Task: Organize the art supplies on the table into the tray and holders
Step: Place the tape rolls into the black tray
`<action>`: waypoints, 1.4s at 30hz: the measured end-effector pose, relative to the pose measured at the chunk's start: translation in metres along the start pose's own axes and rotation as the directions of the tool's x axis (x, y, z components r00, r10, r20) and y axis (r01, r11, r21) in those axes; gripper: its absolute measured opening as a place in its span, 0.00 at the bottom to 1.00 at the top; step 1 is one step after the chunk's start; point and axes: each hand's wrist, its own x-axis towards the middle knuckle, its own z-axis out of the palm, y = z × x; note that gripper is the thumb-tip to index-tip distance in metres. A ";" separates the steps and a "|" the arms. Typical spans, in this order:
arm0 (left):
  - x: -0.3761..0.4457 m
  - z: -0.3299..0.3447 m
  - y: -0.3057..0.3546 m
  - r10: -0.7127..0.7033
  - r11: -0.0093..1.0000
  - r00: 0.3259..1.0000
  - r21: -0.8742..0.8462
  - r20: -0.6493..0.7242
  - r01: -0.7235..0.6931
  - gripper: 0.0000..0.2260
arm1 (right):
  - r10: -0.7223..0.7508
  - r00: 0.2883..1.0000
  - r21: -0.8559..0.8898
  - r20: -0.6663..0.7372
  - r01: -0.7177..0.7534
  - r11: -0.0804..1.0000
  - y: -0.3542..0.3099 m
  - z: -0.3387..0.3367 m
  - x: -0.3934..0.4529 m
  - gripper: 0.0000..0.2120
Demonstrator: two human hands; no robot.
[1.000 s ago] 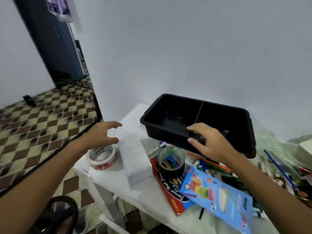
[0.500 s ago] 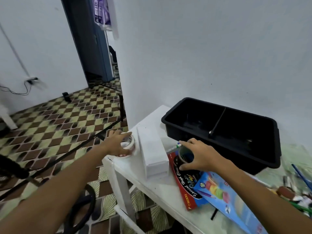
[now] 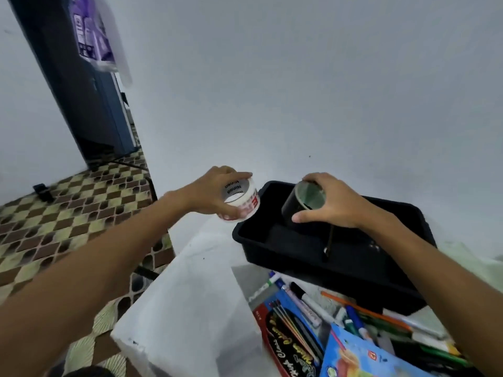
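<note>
Gripping a white roll of tape with red print (image 3: 241, 201), the left hand (image 3: 215, 193) holds it in the air just left of the black plastic two-compartment tray (image 3: 353, 270), its fingers curled over the top edge and the thumb under the lower edge. The roll is tilted, its printed inner core facing the viewer. The right hand (image 3: 336, 204) holds a dark roll of tape with a greenish core (image 3: 303, 206) above the tray's left compartment, fingers wrapped over the far side and the thumb pressed on the near side; this roll is also tilted toward the viewer. Whether it touches the tray floor cannot be told. A thin divider splits the tray into left and right compartments.

The tray sits on a white table (image 3: 190, 308) set against a pale wall. Near the tray's front wall lie mixed pens and markers (image 3: 304, 300), among them an orange pencil (image 3: 364, 311). A red-and-black booklet with yellow lettering (image 3: 283, 344) lies beside them, partly covered by a blue printed packet (image 3: 362, 357) at the lower edge. Left of the table, a checked brown-and-cream tiled floor (image 3: 54, 219) runs back to a dark blue door (image 3: 81, 91), on which purple packets (image 3: 92, 34) hang.
</note>
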 end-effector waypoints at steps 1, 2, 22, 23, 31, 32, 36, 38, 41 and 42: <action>0.022 0.002 0.003 0.056 0.998 0.998 0.033 0.000 -0.056 0.45 | 0.032 0.999 -0.017 -0.004 -0.032 0.999 0.007 -0.003 0.012 0.46; 0.043 0.004 0.004 0.101 0.993 0.995 0.064 0.007 -0.101 0.45 | 0.064 0.998 -0.032 -0.002 -0.064 0.997 0.014 -0.004 0.024 0.46; 0.200 0.143 -0.012 0.282 0.831 0.914 0.401 0.293 -0.385 0.45 | 0.427 0.879 -0.538 0.212 -0.260 0.802 0.113 0.067 0.125 0.49; 0.202 0.147 -0.013 0.271 0.828 0.915 0.413 0.298 -0.380 0.44 | 0.433 0.875 -0.550 0.216 -0.257 0.795 0.115 0.070 0.126 0.49; 0.203 0.159 -0.010 0.244 0.831 0.913 0.415 0.327 -0.370 0.38 | 0.438 0.879 -0.682 0.189 -0.204 0.703 0.117 0.083 0.131 0.45; 0.202 0.161 -0.011 0.241 0.837 0.918 0.410 0.316 -0.361 0.39 | 0.436 0.881 -0.700 0.183 -0.195 0.687 0.116 0.084 0.132 0.43; 0.196 0.175 -0.015 0.243 0.864 0.943 0.392 0.229 -0.317 0.39 | 0.431 0.887 -0.688 0.168 -0.208 0.696 0.116 0.089 0.133 0.41; 0.194 0.180 -0.016 0.243 0.879 0.947 0.366 0.211 -0.307 0.37 | 0.415 0.895 -0.687 0.161 -0.200 0.698 0.116 0.090 0.131 0.40; 0.195 0.176 -0.017 0.224 0.901 0.935 0.307 0.275 -0.305 0.40 | 0.387 0.907 -0.701 0.165 -0.169 0.693 0.115 0.089 0.128 0.41; 0.197 0.172 -0.016 0.204 0.919 0.927 0.265 0.315 -0.292 0.42 | 0.374 0.910 -0.679 0.178 -0.162 0.716 0.114 0.086 0.126 0.41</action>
